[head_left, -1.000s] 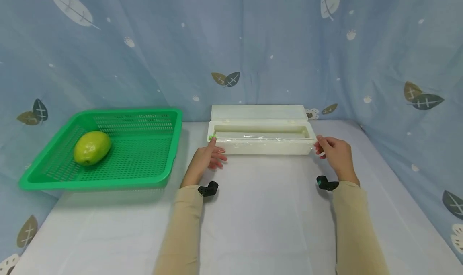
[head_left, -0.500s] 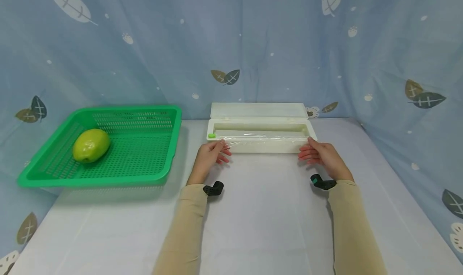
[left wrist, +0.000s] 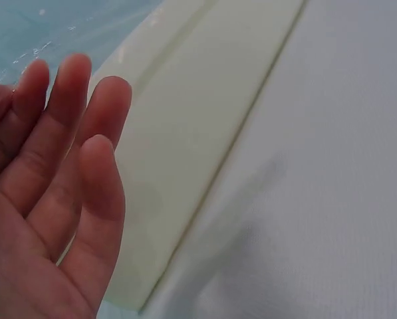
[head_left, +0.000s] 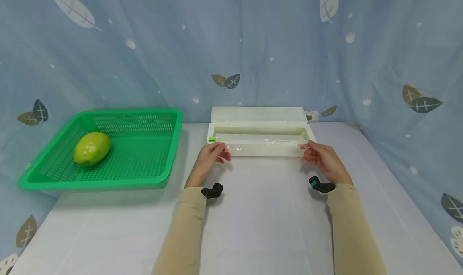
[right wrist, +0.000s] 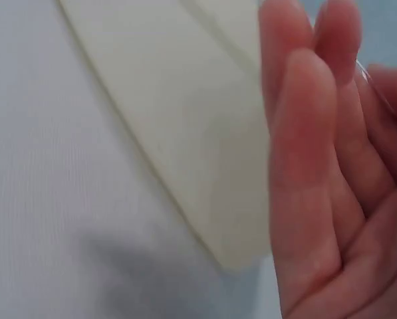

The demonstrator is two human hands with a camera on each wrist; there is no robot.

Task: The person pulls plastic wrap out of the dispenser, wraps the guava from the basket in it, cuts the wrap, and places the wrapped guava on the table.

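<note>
A white cling film dispenser (head_left: 260, 124) stands at the back of the table, its lid (head_left: 257, 114) raised. Clear cling film (head_left: 265, 147) hangs over its front edge. In the head view my left hand (head_left: 210, 158) pinches the film near its left end between thumb and index finger. At the opposite end my right hand (head_left: 324, 159) pinches it likewise. Both wrist views show the remaining fingers loosely extended, with the pale front wall of the dispenser (left wrist: 198, 126) behind. A glint of film crosses the left thumb and fingertip in the left wrist view.
To the left sits a green plastic basket (head_left: 108, 183) with a yellow-green, papaya-like fruit (head_left: 92, 148) in it. A small green slider (head_left: 212, 139) is at the dispenser's left front corner. A blue leaf-patterned curtain (head_left: 275, 46) hangs behind the white-covered table (head_left: 260, 226).
My left hand has shifted right, off the slider corner, and my right hand has moved left. Both now pinch the film inward of the dispenser's ends. Over the last half second they barely moved.
</note>
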